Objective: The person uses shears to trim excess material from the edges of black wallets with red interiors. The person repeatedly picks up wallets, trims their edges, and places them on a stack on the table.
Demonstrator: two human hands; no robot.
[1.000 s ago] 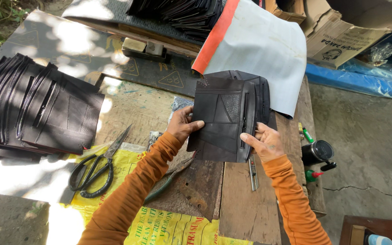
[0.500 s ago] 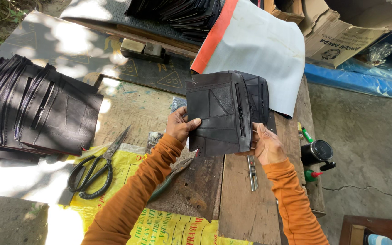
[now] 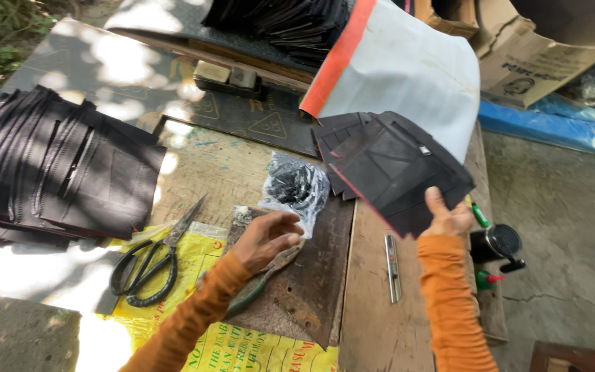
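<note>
Head view, looking down on an outdoor wooden worktop (image 3: 370, 310) in dappled sun.

Right hand (image 3: 449, 217) raised above the worktop's right side, fingers (image 3: 437, 202) closed on the lower edge of a fanned stack of black cut sheets (image 3: 394, 169) — thumb up against the front face, sheets tilted and splayed toward upper left. Behind the stack, a pale sheet with an orange edge (image 3: 408, 69), draped over the far end of the worktop.

Left hand (image 3: 266, 238) low over a dark worn board (image 3: 311, 289), palm down, fingers loosely curled and part-open, holding nothing. Fingertips near a clear plastic bag of small black bits (image 3: 295, 186), just short of it; contact not certain. Under the hand, a green-handled tool (image 3: 256, 293) lying on the board, mostly hidden by the wrist.

Left of the board: black-handled scissors (image 3: 153, 262) on a yellow printed sack (image 3: 201, 337), blades pointing up-right. Further left, a large heap of black sheets (image 3: 56, 172), overlapped in rows.

Between board and right arm, a slim metal strip (image 3: 392, 267) lying lengthwise on the wood. At the right edge — a black mug (image 3: 496, 242), a green marker (image 3: 478, 213). Cardboard box (image 3: 538, 55) at top right, blue tarp (image 3: 559, 127) below it. Both sleeves orange.
</note>
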